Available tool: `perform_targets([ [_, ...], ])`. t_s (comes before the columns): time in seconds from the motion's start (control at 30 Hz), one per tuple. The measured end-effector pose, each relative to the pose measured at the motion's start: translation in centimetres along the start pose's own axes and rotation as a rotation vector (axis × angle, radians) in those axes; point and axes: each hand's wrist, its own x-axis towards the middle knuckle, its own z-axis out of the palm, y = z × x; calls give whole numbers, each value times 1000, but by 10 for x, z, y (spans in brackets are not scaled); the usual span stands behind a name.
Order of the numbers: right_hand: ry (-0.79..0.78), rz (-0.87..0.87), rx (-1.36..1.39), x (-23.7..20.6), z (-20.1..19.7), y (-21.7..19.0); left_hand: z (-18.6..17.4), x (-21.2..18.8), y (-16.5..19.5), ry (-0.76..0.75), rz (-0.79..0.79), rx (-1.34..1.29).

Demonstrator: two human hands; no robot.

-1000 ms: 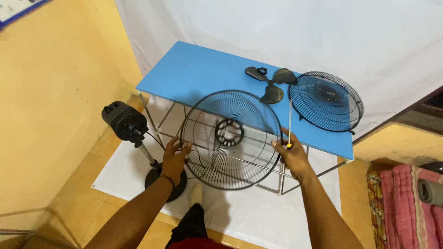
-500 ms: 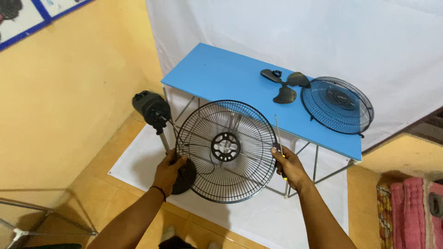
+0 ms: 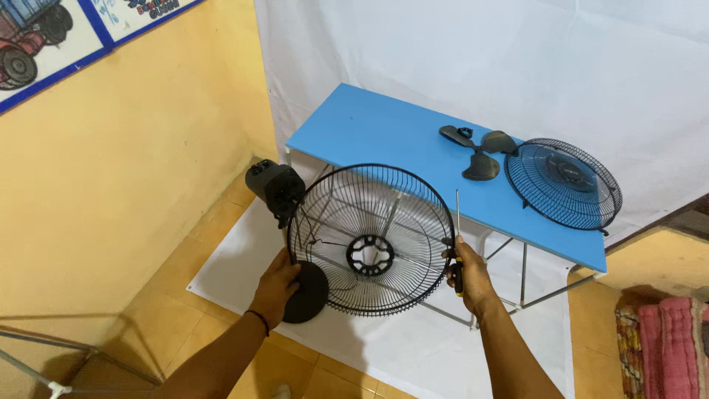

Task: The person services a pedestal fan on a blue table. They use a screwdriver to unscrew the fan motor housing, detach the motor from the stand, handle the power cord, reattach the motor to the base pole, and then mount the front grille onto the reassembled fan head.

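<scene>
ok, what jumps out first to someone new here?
The round black wire fan guard, held mid-frame between the left hand and the right hand, which also grips a screwdriver. Behind it, the bright blue table carries a black fan blade and a second black grille at its right end.

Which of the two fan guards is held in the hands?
The open-centred wire guard in front of the table, gripped on both rims. The other guard, with a solid centre, lies on the blue table.

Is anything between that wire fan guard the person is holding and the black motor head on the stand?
Nothing visible. The wire guard, gripped by the left hand and right hand, sits right beside the motor head. The right hand also holds a screwdriver.
</scene>
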Motion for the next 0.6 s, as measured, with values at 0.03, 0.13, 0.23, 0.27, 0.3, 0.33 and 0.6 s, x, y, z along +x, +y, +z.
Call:
perform_targets([
  [0.03, 13, -10, -15, -1, 2, 0, -1, 1, 1, -8, -44, -43],
  [0.13, 75, -19, -92, -3, 9, 1, -1, 6, 5, 9, -157, -288],
  [0.23, 168, 33, -172, -5, 15, 3, 0, 9, 5, 65, -194, -441],
  [0.27, 188, 46, -156, -5, 16, 4, 0, 10, 4, 84, -196, -466],
  [0.3, 207, 58, -141, -4, 17, 5, 0, 10, 3, 44, -172, -461],
  [0.33, 194, 18, -108, -5, 17, 7, -1, 9, 2, 5, -150, -456],
  [0.6, 97, -95, 326, -4, 16, 17, -8, 7, -4, -106, 15, -415],
])
